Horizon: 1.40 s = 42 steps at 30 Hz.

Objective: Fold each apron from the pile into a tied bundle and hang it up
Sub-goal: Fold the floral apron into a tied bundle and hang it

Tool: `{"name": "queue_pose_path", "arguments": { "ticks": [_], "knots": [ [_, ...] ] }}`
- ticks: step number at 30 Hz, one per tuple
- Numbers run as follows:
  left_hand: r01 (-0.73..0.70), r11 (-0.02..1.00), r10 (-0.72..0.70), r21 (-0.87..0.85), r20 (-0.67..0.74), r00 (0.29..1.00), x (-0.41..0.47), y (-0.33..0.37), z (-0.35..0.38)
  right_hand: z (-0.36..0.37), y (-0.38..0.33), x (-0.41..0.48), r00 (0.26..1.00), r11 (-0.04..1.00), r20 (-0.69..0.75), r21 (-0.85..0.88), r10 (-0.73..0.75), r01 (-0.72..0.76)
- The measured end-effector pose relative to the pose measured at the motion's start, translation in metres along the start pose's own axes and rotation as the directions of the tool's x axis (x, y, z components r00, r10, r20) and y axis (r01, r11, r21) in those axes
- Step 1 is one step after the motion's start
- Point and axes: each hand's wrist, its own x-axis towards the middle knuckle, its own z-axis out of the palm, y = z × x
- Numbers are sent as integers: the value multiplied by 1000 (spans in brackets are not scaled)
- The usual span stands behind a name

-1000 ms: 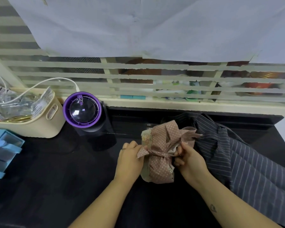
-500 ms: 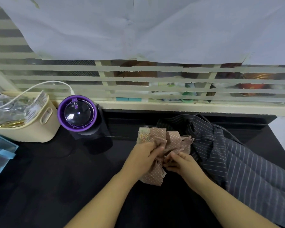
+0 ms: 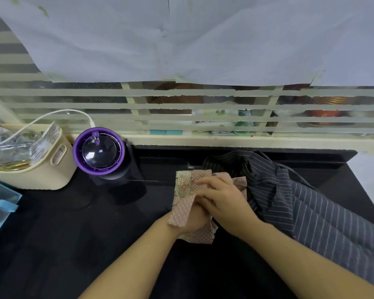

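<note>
Soft pink dotted fabric apron bundle (image 3: 198, 235) on black countertop (image 3: 73, 234), touching dark striped apron pile (image 3: 311, 208) at right. Right hand (image 3: 222, 199) curled over it; left hand (image 3: 195, 220) under pink strap (image 3: 183, 210), grip impossible to tell. Light, floppy, likely to unravel; best held at the tie. Open counter leftward; cream window ledge (image 3: 225, 140) behind.

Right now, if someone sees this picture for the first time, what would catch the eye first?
At the centre of the black counter, the left hand and right hand hold a pink dotted bundle. A dark striped apron lies heaped to its right; a purple-ringed device stands at back left.
</note>
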Motion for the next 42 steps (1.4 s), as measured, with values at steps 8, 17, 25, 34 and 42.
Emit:
{"name": "queue_pose_path", "arguments": {
  "ticks": [8,17,25,34,42],
  "knots": [
    [61,971,-56,-233,26,998,2,-13,-14,-23,19,4,912,947,326,112,250,-300],
    [-6,985,-2,-172,-43,999,5,-23,-20,-36,39,-30,862,875,255,100,437,-473],
    [-8,991,-16,-130,-180,984,12,-30,-13,-10,9,-7,898,919,255,71,358,-387],
    [-76,964,23,-253,-205,978,-3,-37,-2,15,9,-12,910,882,88,224,405,-414],
    [-86,995,48,-48,-525,850,-16,-29,18,20,11,-15,957,955,69,78,280,-285]
  ]
}}
